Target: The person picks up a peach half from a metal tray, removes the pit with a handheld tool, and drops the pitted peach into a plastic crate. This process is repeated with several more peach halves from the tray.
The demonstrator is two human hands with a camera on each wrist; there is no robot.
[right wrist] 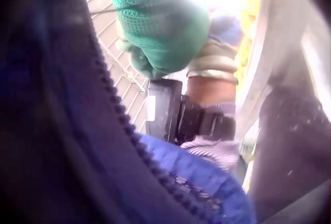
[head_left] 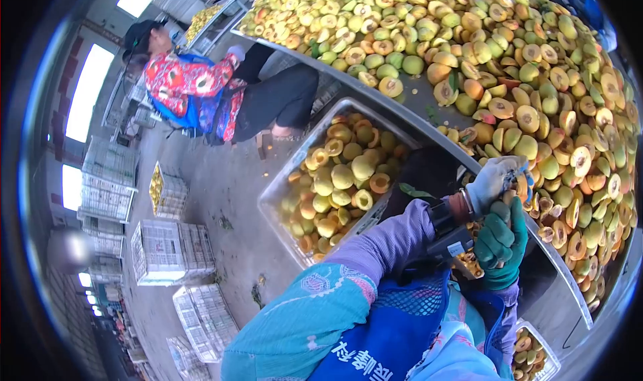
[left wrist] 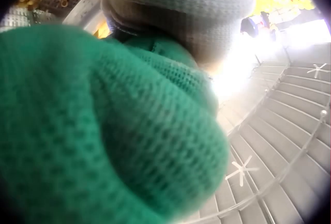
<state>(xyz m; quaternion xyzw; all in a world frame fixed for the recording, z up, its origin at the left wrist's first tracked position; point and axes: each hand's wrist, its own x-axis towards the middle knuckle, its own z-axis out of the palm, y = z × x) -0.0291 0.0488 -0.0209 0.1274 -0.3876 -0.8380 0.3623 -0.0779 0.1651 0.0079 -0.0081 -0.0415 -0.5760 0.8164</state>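
Note:
At the edge of the fruit-covered table, the left hand [head_left: 494,182], in a whitish glove with blue fingertips, curls round a small orange fruit piece [head_left: 511,196]. Just below it is the right hand [head_left: 499,239] in a green glove, several fingers curled and one pointing up beside the fruit; whatever lies inside its grip is hidden. In the left wrist view the green glove [left wrist: 155,131] fills much of the frame, below a pale cuff [left wrist: 176,12]. The right wrist view has the green glove [right wrist: 160,33] overlapping the pale-gloved hand [right wrist: 225,30].
Halved yellow-orange fruit [head_left: 529,118] covers the metal-edged table [head_left: 418,103]. A white crate [head_left: 271,203] of fruit stands left of the table, another crate [head_left: 550,366] at lower right. A seated person [head_left: 194,89] in a red patterned top is at upper left. Stacked crates [head_left: 161,252] stand on the floor.

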